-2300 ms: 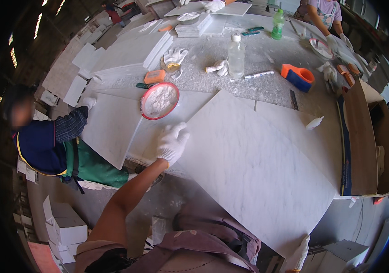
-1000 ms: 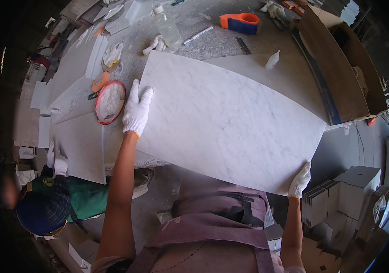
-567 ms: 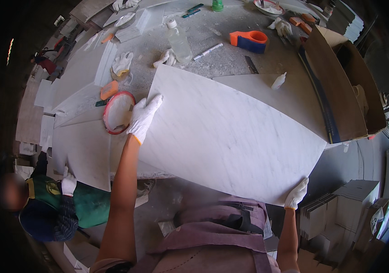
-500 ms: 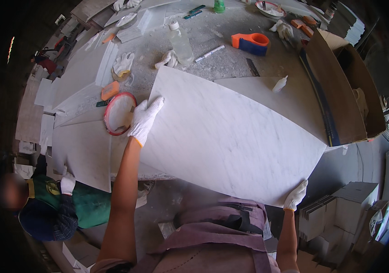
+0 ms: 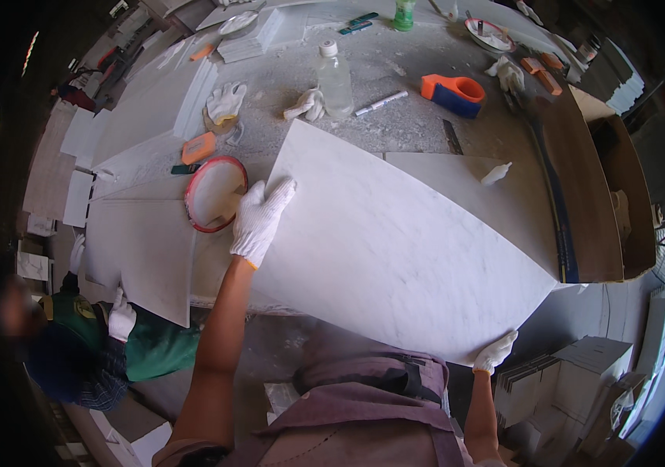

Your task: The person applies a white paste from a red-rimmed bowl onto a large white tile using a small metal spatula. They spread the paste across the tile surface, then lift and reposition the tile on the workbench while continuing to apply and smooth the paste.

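A large white marble-look tile [image 5: 395, 257] with faint grey veins lies tilted across the bench in front of me. My left hand [image 5: 261, 222], in a white knit glove, is closed over the tile's left edge, its thumb on top. At the near right corner my gloved right hand [image 5: 495, 352] grips the edge, most of its fingers hidden beneath. Just left of my left hand sits a red-rimmed bowl [image 5: 206, 171] of white paste with a flat scraper in it. Another pale tile [image 5: 434, 167] lies flat under the far edge of the held one.
A co-worker [image 5: 107, 327] at left handles a tile [image 5: 142, 249]. Beyond my tile are a clear bottle [image 5: 336, 82], a white marker [image 5: 381, 103], a tape dispenser [image 5: 452, 95] and a small white bottle [image 5: 496, 173]. An open cardboard box [image 5: 582, 179] stands right, stacked tiles [image 5: 157, 109] left.
My view has shifted, so bench things appear lower and further right. Both hands keep their grip on the tile, whose right end has come slightly nearer to me.
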Tool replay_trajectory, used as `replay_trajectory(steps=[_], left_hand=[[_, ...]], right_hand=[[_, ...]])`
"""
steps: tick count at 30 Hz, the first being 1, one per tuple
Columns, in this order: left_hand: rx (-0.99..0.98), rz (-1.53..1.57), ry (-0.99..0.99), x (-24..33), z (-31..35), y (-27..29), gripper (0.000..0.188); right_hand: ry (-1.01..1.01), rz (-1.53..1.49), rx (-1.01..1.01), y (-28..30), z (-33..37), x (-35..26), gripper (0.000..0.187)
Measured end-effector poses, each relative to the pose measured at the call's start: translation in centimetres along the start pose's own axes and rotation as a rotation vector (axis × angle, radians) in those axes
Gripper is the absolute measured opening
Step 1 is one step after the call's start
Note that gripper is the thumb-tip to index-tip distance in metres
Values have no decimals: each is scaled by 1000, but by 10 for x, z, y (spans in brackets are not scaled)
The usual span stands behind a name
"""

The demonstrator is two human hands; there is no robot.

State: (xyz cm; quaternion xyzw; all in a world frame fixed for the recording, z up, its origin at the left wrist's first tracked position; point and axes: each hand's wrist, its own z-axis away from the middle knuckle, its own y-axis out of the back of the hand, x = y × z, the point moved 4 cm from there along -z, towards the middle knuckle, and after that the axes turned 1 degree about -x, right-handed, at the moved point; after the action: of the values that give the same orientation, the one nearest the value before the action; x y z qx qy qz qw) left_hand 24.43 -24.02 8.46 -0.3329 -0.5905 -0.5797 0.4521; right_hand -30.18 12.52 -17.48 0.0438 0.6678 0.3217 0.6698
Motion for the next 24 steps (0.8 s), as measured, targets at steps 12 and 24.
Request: replay_trajectory(steps=[12, 24], left_hand=[[43, -117, 40, 23, 12, 7, 59], [27, -188, 87, 19, 63, 28, 82]], right_hand=[[-87, 12, -48, 6, 2, -15, 78], [-332, -113, -466, 21, 60, -185, 86]])
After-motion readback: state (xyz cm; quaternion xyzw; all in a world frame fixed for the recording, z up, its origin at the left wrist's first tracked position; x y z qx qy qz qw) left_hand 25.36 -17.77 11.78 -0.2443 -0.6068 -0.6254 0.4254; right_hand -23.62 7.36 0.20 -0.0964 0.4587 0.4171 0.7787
